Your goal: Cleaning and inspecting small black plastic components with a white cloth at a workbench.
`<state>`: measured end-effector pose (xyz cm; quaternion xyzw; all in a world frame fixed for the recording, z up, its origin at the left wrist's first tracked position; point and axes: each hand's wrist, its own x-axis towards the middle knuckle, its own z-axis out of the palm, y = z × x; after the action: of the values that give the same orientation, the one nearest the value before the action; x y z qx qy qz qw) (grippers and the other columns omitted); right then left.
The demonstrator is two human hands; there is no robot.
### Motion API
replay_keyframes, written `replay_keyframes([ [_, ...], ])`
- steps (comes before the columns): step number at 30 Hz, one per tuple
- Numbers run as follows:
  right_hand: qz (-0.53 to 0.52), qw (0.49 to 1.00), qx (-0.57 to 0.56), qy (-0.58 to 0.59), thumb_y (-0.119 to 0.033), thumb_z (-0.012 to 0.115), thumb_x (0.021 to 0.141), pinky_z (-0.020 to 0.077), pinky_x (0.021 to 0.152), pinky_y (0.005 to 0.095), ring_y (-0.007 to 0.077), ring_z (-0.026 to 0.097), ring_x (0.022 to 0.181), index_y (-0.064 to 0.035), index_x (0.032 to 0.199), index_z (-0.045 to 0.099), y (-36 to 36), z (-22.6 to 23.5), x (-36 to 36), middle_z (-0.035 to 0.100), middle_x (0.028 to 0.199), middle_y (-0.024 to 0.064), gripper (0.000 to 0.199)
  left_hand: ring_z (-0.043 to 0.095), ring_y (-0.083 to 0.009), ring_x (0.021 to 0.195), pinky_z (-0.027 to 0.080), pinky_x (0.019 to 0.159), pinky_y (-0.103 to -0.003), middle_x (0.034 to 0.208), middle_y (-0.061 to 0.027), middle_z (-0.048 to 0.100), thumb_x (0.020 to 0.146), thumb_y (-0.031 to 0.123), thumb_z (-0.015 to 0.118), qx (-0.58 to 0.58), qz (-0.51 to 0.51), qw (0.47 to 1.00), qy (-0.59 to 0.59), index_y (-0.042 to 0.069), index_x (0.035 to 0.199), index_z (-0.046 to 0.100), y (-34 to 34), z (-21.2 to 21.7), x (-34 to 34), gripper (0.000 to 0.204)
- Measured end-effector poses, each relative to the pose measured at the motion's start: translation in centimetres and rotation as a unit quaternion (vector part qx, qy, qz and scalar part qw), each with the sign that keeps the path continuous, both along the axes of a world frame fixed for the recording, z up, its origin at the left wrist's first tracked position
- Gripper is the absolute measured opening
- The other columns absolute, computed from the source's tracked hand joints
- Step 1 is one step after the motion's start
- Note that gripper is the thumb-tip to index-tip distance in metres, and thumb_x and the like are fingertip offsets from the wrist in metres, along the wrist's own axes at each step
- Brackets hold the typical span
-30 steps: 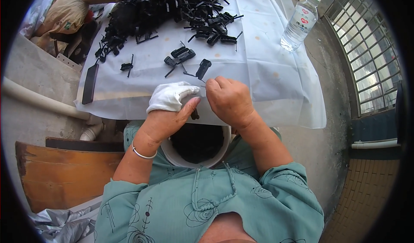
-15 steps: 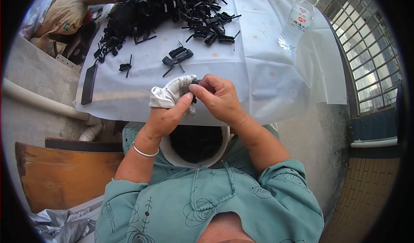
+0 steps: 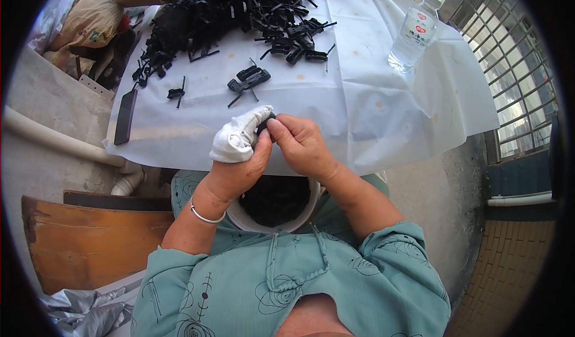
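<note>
Head view: compared with a second ago, the black part that lay on the cover by the right fingertips is gone from that spot, and both hands have drawn together. Against half a second ago, we see the left hand [image 3: 242, 144] rolled over, its gloved fingers curled further round. The right-hand edge of the white table cover [image 3: 413, 112] now spreads farther out. We find the loose black parts [image 3: 248, 79] and the heap of black parts [image 3: 233, 8] much as they were.

Hands: we note both above the near edge of the cover, forearms angled inward from below. A white glove [image 3: 233, 139] covers the left fingers, thumb bare; the right hand [image 3: 304, 147] is bare, fingers bent. Grip: left thumb and gloved fingers closed on a small black piece [image 3: 265, 124], right thumb and forefinger pinching it from the other side. Most of the piece is hidden; its exact shape we cannot tell. It sits between the two hands, above and beyond the white bucket [image 3: 315, 196], which holds dark contents.

Markings: we log a clear bottle [image 3: 403, 57] upright at the right, its label [image 3: 419, 30] carrying two red marks and dark characters beneath. A brown sack [image 3: 90, 23] at the left bears a small green print.
</note>
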<state>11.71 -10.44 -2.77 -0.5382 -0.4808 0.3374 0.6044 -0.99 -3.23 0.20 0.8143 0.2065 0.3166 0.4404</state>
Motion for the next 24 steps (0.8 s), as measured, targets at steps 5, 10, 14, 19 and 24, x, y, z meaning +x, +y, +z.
replay_keyframes([
  [5,0.013,1.000,0.009,0.006,-0.018,0.050,0.092,0.0370,0.055,0.0228,0.0051,0.040,0.062,-0.0009,0.078,0.057,-0.1,0.7,0.6,0.049,0.065,-0.0032,0.023,0.055,-0.0108,0.084,0.046,0.076,-0.024,0.096,-0.0068,0.058,0.084,0.003,0.055,-0.179,-0.022,0.983,-0.037,-0.004,0.115,0.048,0.0,0.3,-0.1,0.033],
  [10,0.025,0.979,-0.085,-0.185,-0.015,0.063,0.081,0.0378,0.050,0.0240,0.0092,0.044,0.054,-0.0017,0.091,0.062,-0.4,1.9,1.5,0.051,0.063,0.0042,0.017,0.051,-0.0084,0.079,0.045,0.070,-0.022,0.093,-0.0041,0.055,0.088,0.006,0.053,-0.228,-0.025,0.971,-0.070,0.000,0.119,0.042,1.0,0.1,-0.9,0.034],
  [14,0.015,0.979,0.003,-0.203,-0.009,0.065,0.078,0.0381,0.049,0.0238,0.0098,0.046,0.053,-0.0013,0.088,0.062,-0.3,1.0,1.7,0.054,0.064,0.0054,0.013,0.048,-0.0043,0.067,0.042,0.056,-0.018,0.089,-0.0030,0.054,0.090,0.006,0.047,-0.273,-0.011,0.959,-0.078,0.000,0.119,0.042,1.2,1.1,-1.3,0.030],
  [19,-0.019,0.960,0.176,-0.218,-0.004,0.069,0.075,0.0382,0.050,0.0217,0.0066,0.046,0.054,-0.0025,0.087,0.063,0.5,1.1,1.3,0.055,0.067,0.0040,0.013,0.043,-0.0033,0.060,0.038,0.051,-0.018,0.087,-0.0022,0.053,0.088,0.005,0.041,-0.260,-0.050,0.964,0.006,0.000,0.118,0.044,1.1,1.1,-1.7,0.030],
  [24,-0.043,0.995,0.062,-0.066,-0.007,0.066,0.080,0.0379,0.051,0.0217,0.0055,0.044,0.056,-0.0020,0.085,0.060,0.6,1.2,-0.1,0.052,0.066,0.0017,0.009,0.042,-0.0040,0.064,0.039,0.056,-0.019,0.085,-0.0004,0.051,0.086,0.007,0.042,-0.308,-0.093,0.947,-0.019,0.002,0.113,0.045,0.8,1.1,-1.6,0.028],
])
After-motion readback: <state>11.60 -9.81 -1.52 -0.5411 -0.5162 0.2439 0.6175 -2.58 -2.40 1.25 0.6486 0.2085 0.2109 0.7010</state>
